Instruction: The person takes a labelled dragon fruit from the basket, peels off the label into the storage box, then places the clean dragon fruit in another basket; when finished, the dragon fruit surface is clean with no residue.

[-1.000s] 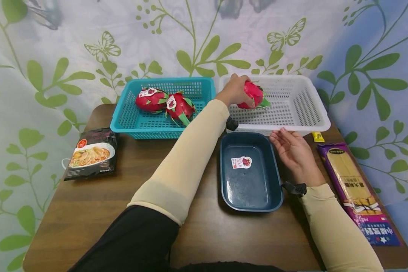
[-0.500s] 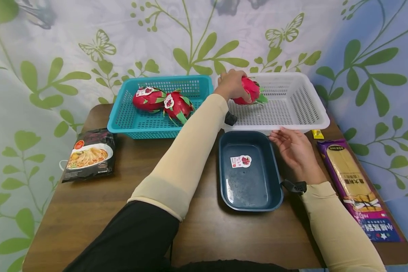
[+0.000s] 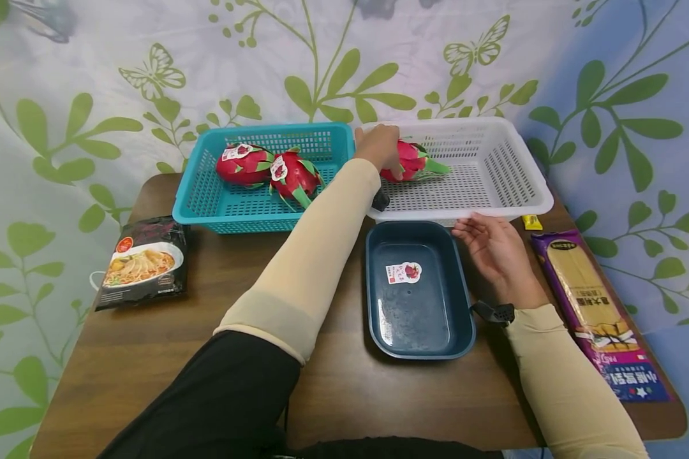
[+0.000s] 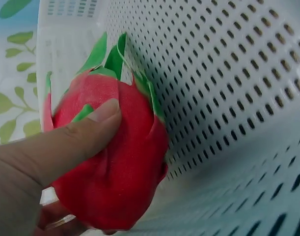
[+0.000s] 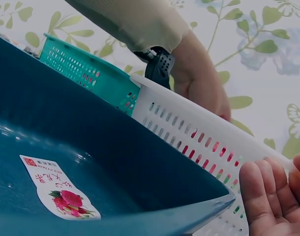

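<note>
Head view: left hand [image 3: 379,150] grips 1 dragon fruit [image 3: 409,164] inside the left end of the white basket [image 3: 528,211].
Fruit lies on the right side of the gripping hand; long axis runs roughly along the basket's long side, leafy end pointing right. Left wrist view: thumb lies across the red skin; floor contact cannot be confirmed. Right hand [image 3: 494,248] is farther from the fruit, at the basket's front rim, fingers loosely bent, holding nothing; rim contact cannot be confirmed. Room along the axis: bare basket floor extends right of the leaves. Adjacent left: teal basket [image 3: 247,224] containing 2 dragon fruits [image 3: 244,166]. Adjacent front: dark blue tray [image 3: 419,319]. Support surface: brown table [image 3: 321,395]; patterned backdrop [image 3: 264,57] behind.
</note>
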Motion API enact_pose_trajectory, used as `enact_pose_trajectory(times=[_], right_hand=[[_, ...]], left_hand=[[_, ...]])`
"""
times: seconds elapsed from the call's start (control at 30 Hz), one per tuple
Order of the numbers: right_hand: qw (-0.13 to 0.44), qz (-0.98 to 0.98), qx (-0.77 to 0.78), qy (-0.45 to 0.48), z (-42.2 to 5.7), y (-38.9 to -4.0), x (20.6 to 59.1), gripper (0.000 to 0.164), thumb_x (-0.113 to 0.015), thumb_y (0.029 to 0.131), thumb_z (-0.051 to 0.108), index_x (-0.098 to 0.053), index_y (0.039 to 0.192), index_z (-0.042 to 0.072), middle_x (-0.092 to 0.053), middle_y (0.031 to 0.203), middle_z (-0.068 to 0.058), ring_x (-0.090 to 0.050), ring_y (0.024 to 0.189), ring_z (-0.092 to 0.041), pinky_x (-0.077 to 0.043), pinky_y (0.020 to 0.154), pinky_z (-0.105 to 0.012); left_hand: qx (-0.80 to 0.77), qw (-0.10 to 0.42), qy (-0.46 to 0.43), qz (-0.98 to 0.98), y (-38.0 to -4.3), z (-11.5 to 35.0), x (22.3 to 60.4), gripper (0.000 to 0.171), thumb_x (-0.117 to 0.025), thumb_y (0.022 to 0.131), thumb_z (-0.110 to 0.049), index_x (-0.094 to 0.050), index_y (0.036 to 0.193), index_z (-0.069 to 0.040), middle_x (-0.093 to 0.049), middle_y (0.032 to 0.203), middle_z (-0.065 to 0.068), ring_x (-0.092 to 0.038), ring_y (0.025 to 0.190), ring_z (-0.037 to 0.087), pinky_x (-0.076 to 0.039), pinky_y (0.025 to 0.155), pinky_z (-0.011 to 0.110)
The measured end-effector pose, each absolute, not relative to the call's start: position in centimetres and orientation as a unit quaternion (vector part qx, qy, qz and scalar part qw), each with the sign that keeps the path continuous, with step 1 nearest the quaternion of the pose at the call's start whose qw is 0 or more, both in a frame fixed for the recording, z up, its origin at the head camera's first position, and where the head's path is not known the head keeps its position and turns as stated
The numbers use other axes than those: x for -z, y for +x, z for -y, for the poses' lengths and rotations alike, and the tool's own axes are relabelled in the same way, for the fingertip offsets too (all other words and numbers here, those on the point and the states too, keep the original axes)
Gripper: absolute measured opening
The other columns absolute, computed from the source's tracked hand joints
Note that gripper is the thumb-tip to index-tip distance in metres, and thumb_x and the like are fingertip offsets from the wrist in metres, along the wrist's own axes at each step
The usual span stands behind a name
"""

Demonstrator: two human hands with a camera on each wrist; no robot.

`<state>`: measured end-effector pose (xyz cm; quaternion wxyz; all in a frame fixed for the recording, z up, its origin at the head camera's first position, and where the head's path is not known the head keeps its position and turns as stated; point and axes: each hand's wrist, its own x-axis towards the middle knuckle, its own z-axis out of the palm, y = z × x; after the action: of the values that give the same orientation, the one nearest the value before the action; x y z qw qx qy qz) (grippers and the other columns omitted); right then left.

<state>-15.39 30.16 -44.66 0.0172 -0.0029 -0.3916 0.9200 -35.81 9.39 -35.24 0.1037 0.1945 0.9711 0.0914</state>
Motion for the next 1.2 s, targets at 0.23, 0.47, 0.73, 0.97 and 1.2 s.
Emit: enact_pose_trajectory(times=[0.23,0.47,0.73,0.97,1.2], right_hand=[[0.027,0.390,-0.921,0.003,-30.1,-15.3,45.0,0.021,-0.049,0.111,0.000,-0.060,0.123,-0.013,-0.072,0.100,-0.023,-0.073,0.088,-0.029,-0.062,0.081,-0.036],[0.033,0.390,-0.920,0.002,-29.9,-15.3,44.7,0.020,-0.050,0.110,0.000,-0.058,0.123,-0.014,-0.072,0.099,-0.023,-0.073,0.087,-0.029,-0.062,0.081,-0.036],[0.017,0.374,-0.927,-0.007,-29.9,-14.7,44.9,0.018,-0.051,0.110,-0.001,-0.061,0.122,-0.010,-0.071,0.101,-0.023,-0.073,0.088,-0.030,-0.062,0.082,-0.038],[0.023,0.378,-0.925,-0.013,-30.0,-14.7,44.8,0.016,-0.053,0.109,0.000,-0.062,0.117,-0.011,-0.071,0.099,-0.023,-0.074,0.087,-0.030,-0.062,0.082,-0.037],[0.018,0.363,-0.931,-0.013,-29.7,-15.0,44.6,0.017,-0.052,0.109,-0.002,-0.062,0.119,-0.011,-0.072,0.098,-0.024,-0.074,0.086,-0.031,-0.062,0.081,-0.038]], left_hand=[[-0.107,0.137,0.189,-0.966,-35.7,-9.0,35.2,0.094,-0.090,0.081,-0.047,-0.041,0.156,-0.017,-0.055,0.147,0.001,-0.043,0.141,0.019,-0.010,0.122,0.056],[-0.163,0.105,0.204,-0.959,-34.0,-7.3,31.4,0.107,-0.071,0.089,-0.067,-0.016,0.170,-0.024,-0.034,0.166,0.001,-0.028,0.152,0.018,-0.007,0.124,0.050],[-0.319,-0.044,0.239,-0.916,-26.6,2.2,28.8,0.082,-0.073,0.096,-0.052,-0.039,0.162,-0.018,-0.045,0.160,-0.004,-0.037,0.145,0.009,-0.030,0.117,0.029],[-0.503,-0.157,0.190,-0.828,-20.6,13.0,32.7,0.047,-0.079,0.097,-0.026,-0.063,0.135,-0.004,-0.068,0.132,0.004,-0.061,0.119,0.015,-0.050,0.096,0.027],[-0.716,-0.069,0.008,-0.695,-15.2,18.5,39.3,0.018,-0.073,0.102,-0.017,-0.068,0.110,-0.001,-0.071,0.096,0.010,-0.067,0.079,0.018,-0.054,0.062,0.025]])
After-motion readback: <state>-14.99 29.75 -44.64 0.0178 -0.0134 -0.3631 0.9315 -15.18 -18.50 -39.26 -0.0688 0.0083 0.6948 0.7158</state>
